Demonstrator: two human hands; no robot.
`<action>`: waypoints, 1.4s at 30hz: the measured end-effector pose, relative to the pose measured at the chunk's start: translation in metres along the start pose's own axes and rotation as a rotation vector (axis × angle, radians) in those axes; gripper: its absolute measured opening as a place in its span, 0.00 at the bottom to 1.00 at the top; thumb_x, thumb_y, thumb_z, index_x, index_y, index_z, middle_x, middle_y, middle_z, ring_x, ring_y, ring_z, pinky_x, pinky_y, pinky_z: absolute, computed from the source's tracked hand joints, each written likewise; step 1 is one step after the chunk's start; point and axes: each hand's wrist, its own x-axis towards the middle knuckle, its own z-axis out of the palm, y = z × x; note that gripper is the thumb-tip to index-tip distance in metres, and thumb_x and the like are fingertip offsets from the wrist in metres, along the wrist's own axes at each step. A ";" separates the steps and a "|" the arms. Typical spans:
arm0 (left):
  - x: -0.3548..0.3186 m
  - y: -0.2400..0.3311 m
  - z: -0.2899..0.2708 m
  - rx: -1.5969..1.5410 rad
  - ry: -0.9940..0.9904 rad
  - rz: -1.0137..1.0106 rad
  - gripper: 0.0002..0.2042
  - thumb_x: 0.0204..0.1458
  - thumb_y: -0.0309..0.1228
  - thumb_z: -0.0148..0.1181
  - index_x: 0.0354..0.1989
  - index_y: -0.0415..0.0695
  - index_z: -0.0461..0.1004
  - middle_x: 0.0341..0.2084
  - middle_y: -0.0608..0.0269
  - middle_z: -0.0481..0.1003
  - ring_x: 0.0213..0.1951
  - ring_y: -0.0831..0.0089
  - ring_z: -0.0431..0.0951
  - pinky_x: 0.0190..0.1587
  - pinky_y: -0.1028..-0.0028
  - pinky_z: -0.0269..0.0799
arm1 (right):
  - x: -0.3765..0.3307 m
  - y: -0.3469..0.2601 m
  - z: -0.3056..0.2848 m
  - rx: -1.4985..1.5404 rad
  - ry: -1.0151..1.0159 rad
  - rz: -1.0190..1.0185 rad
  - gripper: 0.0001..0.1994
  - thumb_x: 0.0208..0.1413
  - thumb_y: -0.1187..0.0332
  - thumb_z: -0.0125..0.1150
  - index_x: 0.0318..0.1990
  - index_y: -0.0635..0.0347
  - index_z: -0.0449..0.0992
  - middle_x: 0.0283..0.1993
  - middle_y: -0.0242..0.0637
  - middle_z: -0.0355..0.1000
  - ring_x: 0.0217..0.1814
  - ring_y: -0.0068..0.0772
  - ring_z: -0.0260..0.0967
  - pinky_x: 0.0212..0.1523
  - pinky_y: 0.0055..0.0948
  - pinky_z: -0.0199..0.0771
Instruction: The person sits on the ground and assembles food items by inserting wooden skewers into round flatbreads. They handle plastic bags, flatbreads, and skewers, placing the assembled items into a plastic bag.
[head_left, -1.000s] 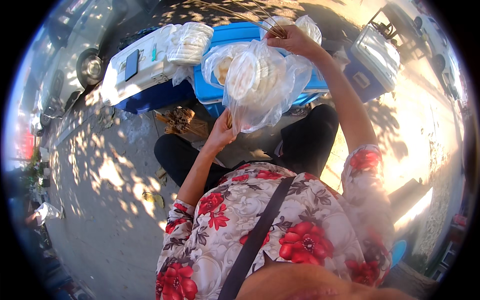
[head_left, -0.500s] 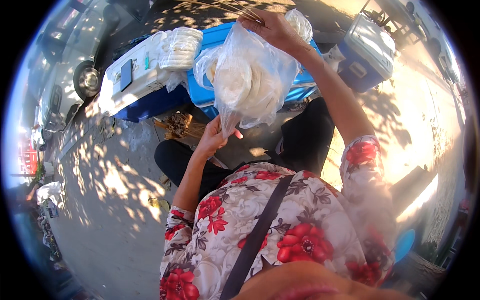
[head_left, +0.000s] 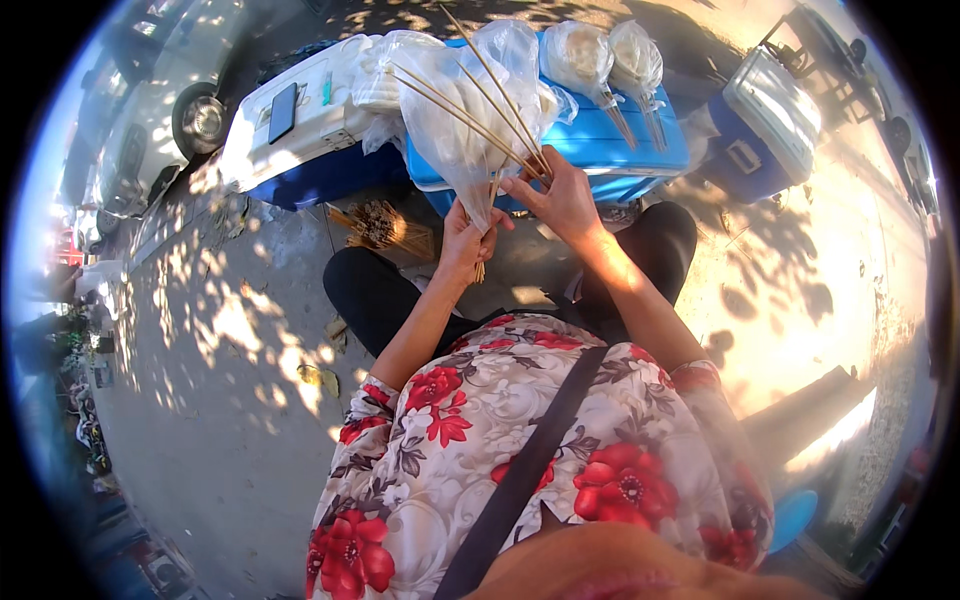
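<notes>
My left hand (head_left: 468, 238) is closed around the gathered neck of a clear plastic bag (head_left: 445, 130), with the lower ends of a few thin bamboo skewers (head_left: 480, 95) poking out below the fist. My right hand (head_left: 560, 195) sits just beside it, touching the same bundle, its fingers pinched narrowly on the skewers where they enter the bag. The skewers fan upward and to the left across the bag, which hangs in front of me with pale, flat contents I cannot make out clearly. Behind the bag lies a blue cooler (head_left: 620, 150) with a flat lid; two more filled clear bags with sticks (head_left: 605, 55) rest on top of it. To the left of that is a white cooler lid (head_left: 300, 130) over a dark blue body, with a dark phone-like slab (head_left: 283, 112) lying on it. A second blue-and-white cooler (head_left: 765, 125) stands well apart to the right. On the ground between my knees and the coolers I see a loose bunch of skewers (head_left: 380, 225). My black trousers (head_left: 375, 295) and red-flowered blouse (head_left: 520, 450) fill the lower view, a dark strap (head_left: 520, 470) crossing the chest. A parked car (head_left: 160, 110) shows at the upper left on the dappled pavement (head_left: 220, 400).
</notes>
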 end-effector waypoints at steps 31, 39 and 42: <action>-0.014 0.018 -0.055 0.890 -0.187 0.504 0.17 0.46 0.26 0.57 0.47 0.47 0.71 0.31 0.67 0.74 0.30 0.74 0.77 0.31 0.71 0.72 | 0.006 -0.101 0.019 -0.245 -0.776 -0.489 0.06 0.53 0.70 0.54 0.34 0.63 0.73 0.23 0.41 0.72 0.26 0.36 0.72 0.29 0.31 0.69; -0.015 0.096 -0.021 1.875 -0.037 0.864 0.10 0.46 0.34 0.55 0.36 0.48 0.73 0.28 0.63 0.73 0.30 0.64 0.77 0.30 0.66 0.74 | 0.070 -0.091 -0.011 -0.194 -1.065 -0.207 0.10 0.55 0.65 0.53 0.27 0.62 0.72 0.21 0.32 0.71 0.24 0.22 0.66 0.28 0.27 0.65; -0.021 0.112 -0.029 1.985 -0.229 0.946 0.08 0.41 0.34 0.58 0.31 0.48 0.71 0.25 0.69 0.71 0.26 0.68 0.76 0.24 0.70 0.73 | 0.085 -0.098 -0.029 -0.158 -1.159 -0.069 0.08 0.54 0.67 0.55 0.26 0.59 0.71 0.19 0.24 0.67 0.25 0.15 0.63 0.29 0.22 0.63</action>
